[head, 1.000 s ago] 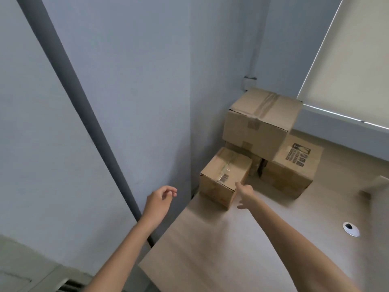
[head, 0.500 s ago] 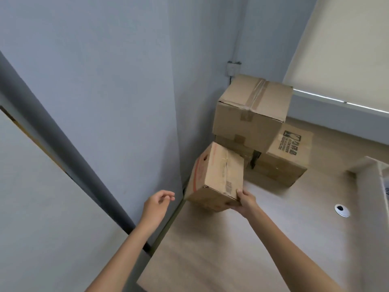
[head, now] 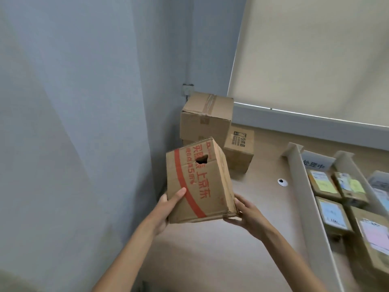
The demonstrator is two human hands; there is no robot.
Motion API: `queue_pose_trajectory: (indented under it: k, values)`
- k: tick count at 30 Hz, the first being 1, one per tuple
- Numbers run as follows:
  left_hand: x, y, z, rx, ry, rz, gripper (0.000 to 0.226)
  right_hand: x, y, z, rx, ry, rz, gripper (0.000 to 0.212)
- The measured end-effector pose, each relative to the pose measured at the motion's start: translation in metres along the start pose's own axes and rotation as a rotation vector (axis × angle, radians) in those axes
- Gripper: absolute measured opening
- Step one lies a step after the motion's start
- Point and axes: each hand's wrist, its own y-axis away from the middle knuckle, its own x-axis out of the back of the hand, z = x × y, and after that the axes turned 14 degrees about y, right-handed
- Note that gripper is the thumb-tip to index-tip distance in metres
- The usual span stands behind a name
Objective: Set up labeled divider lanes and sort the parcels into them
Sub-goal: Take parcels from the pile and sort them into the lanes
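Observation:
A cardboard parcel with a red stripe and red print (head: pixel 197 182) is held in the air above the table's left side, tilted, with a hole in its upper face. My left hand (head: pixel 168 204) grips its lower left edge. My right hand (head: pixel 245 211) supports its lower right corner. To the right run white divider lanes (head: pixel 303 197) with a labelled card (head: pixel 314 163) at the far end. Several small parcels with coloured notes (head: pixel 330 209) lie in the lanes.
Two stacked cardboard boxes (head: pixel 205 116) and a printed box (head: pixel 239 150) sit in the far corner against the grey wall. A round white cable cap (head: pixel 282 182) is set in the wooden tabletop (head: pixel 242 260). A roller blind covers the window behind.
My right hand lifted the small box from beside the stack and turned it over. My left hand came in and took hold of it. The view swung right, revealing the lanes.

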Motion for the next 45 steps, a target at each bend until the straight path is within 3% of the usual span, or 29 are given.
queue_pose_trajectory:
  k: [3,7,12,16,20,25,27,30,34,37,39,43,45]
  values:
    - [-0.018,0.021,-0.019,-0.089,-0.096,-0.043,0.077,-0.007,0.044,-0.003,0.141,0.237,0.299,0.034]
    - [-0.052,0.051,-0.046,-0.174,-0.271,-0.134,0.056,-0.02,0.107,-0.004,0.201,0.118,0.239,0.029]
    - [-0.077,0.076,-0.059,-0.263,-0.244,-0.182,0.03,0.022,0.169,0.028,0.088,-0.153,0.264,0.038]
    - [-0.093,0.088,-0.063,-0.351,-0.259,-0.181,0.044,0.056,0.215,0.06,0.048,-0.428,0.165,0.047]
    - [-0.127,0.105,-0.078,-0.252,-0.22,-0.305,0.079,0.074,0.242,0.086,0.091,-0.529,0.102,0.074]
    - [-0.17,0.13,-0.098,-0.018,-0.218,-0.493,0.063,0.106,0.267,0.106,0.157,-0.688,0.082,0.089]
    - [-0.187,0.137,-0.112,-0.037,-0.183,-0.522,0.056,0.122,0.278,0.106,0.14,-0.564,0.164,0.086]
    - [-0.22,0.147,-0.137,-0.109,-0.171,-0.453,0.056,0.151,0.289,0.11,0.091,-0.224,0.476,0.076]
    - [-0.275,0.159,-0.169,-0.177,-0.266,-0.464,0.047,0.179,0.308,0.113,0.157,-0.138,0.472,0.065]
    - [-0.305,0.166,-0.188,-0.196,-0.28,-0.478,0.048,0.207,0.332,0.118,0.235,-0.083,0.574,0.053]
    - [-0.318,0.168,-0.199,-0.176,-0.258,-0.478,0.052,0.229,0.347,0.12,0.278,0.006,0.671,0.057]
    - [-0.345,0.179,-0.229,-0.155,-0.318,-0.539,0.051,0.273,0.369,0.125,0.327,0.061,0.78,0.09]
    - [-0.36,0.183,-0.245,-0.161,-0.352,-0.563,0.051,0.292,0.375,0.124,0.3,0.078,0.787,0.088]
